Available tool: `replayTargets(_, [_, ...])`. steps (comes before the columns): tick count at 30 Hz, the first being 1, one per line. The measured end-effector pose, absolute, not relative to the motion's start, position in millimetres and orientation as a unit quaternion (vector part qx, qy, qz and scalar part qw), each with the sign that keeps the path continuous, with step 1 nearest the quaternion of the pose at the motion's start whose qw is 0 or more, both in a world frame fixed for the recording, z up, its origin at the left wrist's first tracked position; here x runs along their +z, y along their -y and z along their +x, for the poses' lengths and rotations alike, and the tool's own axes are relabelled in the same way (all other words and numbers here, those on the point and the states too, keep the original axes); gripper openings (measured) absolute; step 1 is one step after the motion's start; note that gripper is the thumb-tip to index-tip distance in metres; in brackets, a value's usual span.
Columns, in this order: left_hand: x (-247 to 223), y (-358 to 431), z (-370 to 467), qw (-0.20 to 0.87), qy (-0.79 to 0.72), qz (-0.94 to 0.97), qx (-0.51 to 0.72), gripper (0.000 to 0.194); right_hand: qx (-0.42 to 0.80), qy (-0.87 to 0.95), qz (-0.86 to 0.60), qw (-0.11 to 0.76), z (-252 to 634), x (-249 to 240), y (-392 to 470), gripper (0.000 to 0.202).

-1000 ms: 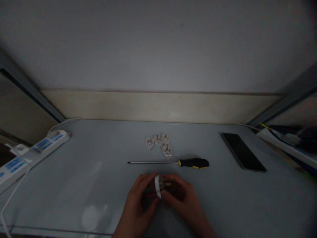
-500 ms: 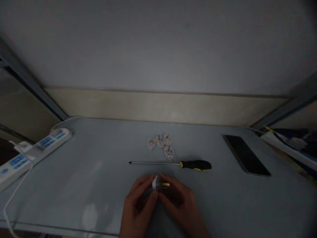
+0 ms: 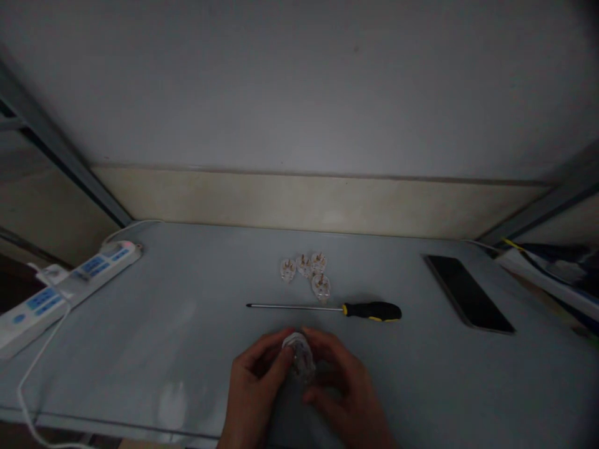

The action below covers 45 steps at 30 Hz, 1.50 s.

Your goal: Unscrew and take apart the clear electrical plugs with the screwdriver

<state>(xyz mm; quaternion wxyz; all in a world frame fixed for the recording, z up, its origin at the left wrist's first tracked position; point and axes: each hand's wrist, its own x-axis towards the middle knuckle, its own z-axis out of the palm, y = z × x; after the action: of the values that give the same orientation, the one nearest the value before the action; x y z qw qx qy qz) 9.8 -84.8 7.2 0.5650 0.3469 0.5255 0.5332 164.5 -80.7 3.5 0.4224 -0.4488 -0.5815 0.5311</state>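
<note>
Near the table's front edge, a clear and white plug (image 3: 302, 358) is held up between my hands. My left hand (image 3: 257, 380) pinches its left side between thumb and fingers. The fingers of my right hand (image 3: 344, 386) touch the plug's upper right side, and its thumb is off the plug. Just beyond my hands lies a screwdriver (image 3: 374, 310) with a black and yellow handle, its shaft pointing left. Behind it, several clear plug pieces (image 3: 321, 287) rest in a small group with their metal pins facing up.
A white power strip (image 3: 88, 274) with blue sockets and a white cable lies at the left. To the right is a dark phone (image 3: 468, 293). Bags and papers (image 3: 552, 274) sit at the far right edge. A wall (image 3: 299, 202) rises behind the grey table (image 3: 187, 324).
The held plug has turned, so its brass pins no longer point right and a clear face shows. My right thumb has come away from it. The view has shifted slightly.
</note>
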Motion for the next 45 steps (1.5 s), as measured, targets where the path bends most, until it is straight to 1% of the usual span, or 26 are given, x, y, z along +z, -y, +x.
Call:
replayTargets(2, [10, 84, 8, 0.56, -0.526, 0.363, 0.527, 0.031, 0.571, 0.566, -0.439, 0.401, 171, 9, 78, 0.042])
replayTargets(6, [11, 87, 8, 0.559, -0.505, 0.42, 0.506, 0.025, 0.52, 0.628, -0.464, 0.345, 175, 20, 73, 0.044])
replayTargets(8, [9, 90, 9, 0.552, -0.499, 0.441, 0.502, 0.024, 0.5, 0.647, -0.469, 0.334, 171, 20, 71, 0.043])
replayTargets(10, [7, 92, 10, 0.545, -0.496, 0.451, 0.504, 0.023, 0.49, 0.653, -0.465, 0.342, 167, 16, 71, 0.043])
replayTargets(15, [10, 89, 11, 0.54, -0.504, 0.439, 0.511, 0.025, 0.477, 0.612, -0.49, 0.396, 159, 4, 72, 0.048])
replayTargets(18, [15, 85, 9, 0.535, -0.525, 0.417, 0.513, 0.027, 0.507, 0.595, -0.487, 0.391, 160, 6, 73, 0.047])
replayTargets(20, [18, 84, 6, 0.523, -0.536, 0.416, 0.516, 0.027, 0.523, 0.599, -0.472, 0.38, 163, 8, 75, 0.043])
replayTargets(24, [17, 84, 1, 0.511, -0.542, 0.426, 0.514, 0.03, 0.542, 0.629, -0.456, 0.321, 165, 7, 81, 0.032])
replayTargets(27, [14, 85, 0, 0.522, -0.539, 0.428, 0.505, 0.032, 0.531, 0.626, -0.461, 0.338, 159, 2, 85, 0.036])
replayTargets(29, [13, 84, 1, 0.53, -0.537, 0.422, 0.504, 0.029, 0.507, 0.636, -0.47, 0.344, 156, 1, 86, 0.038])
replayTargets(31, [14, 81, 0, 0.539, -0.528, 0.414, 0.508, 0.026, 0.467, 0.667, -0.484, 0.321, 156, 4, 86, 0.036])
replayTargets(33, [16, 75, -3, 0.547, -0.521, 0.416, 0.507, 0.024, 0.415, 0.717, -0.482, 0.285, 165, 10, 82, 0.03])
replayTargets(35, [19, 67, -10, 0.532, -0.529, 0.434, 0.499, 0.023, 0.341, 0.765, -0.473, 0.274, 184, 19, 75, 0.022])
replayTargets(37, [22, 59, -20, 0.495, -0.553, 0.469, 0.479, 0.024, 0.249, 0.781, -0.478, 0.314, 213, 26, 62, 0.02])
replayTargets(39, [22, 51, -28, 0.464, -0.57, 0.514, 0.442, 0.024, 0.137, 0.769, -0.523, 0.342, 246, 27, 46, 0.017])
replayTargets(40, [21, 48, -31, 0.448, -0.574, 0.538, 0.424, 0.023, 0.096, 0.767, -0.538, 0.335, 262, 26, 38, 0.023])
replayTargets(41, [19, 45, -32, 0.427, -0.578, 0.559, 0.414, 0.022, 0.079, 0.768, -0.552, 0.313, 277, 22, 30, 0.035])
replayTargets(42, [17, 44, -33, 0.404, -0.583, 0.576, 0.407, 0.021, 0.08, 0.775, -0.555, 0.292, 289, 18, 22, 0.046])
replayTargets(43, [16, 43, -32, 0.379, -0.587, 0.59, 0.405, 0.02, 0.096, 0.784, -0.549, 0.271, 299, 13, 15, 0.052])
replayTargets(44, [14, 42, -30, 0.353, -0.589, 0.604, 0.405, 0.019, 0.119, 0.787, -0.547, 0.257, 307, 8, 8, 0.054])
replayTargets(45, [13, 43, -28, 0.33, -0.587, 0.618, 0.405, 0.018, 0.14, 0.788, -0.546, 0.248, 311, 4, 4, 0.051])
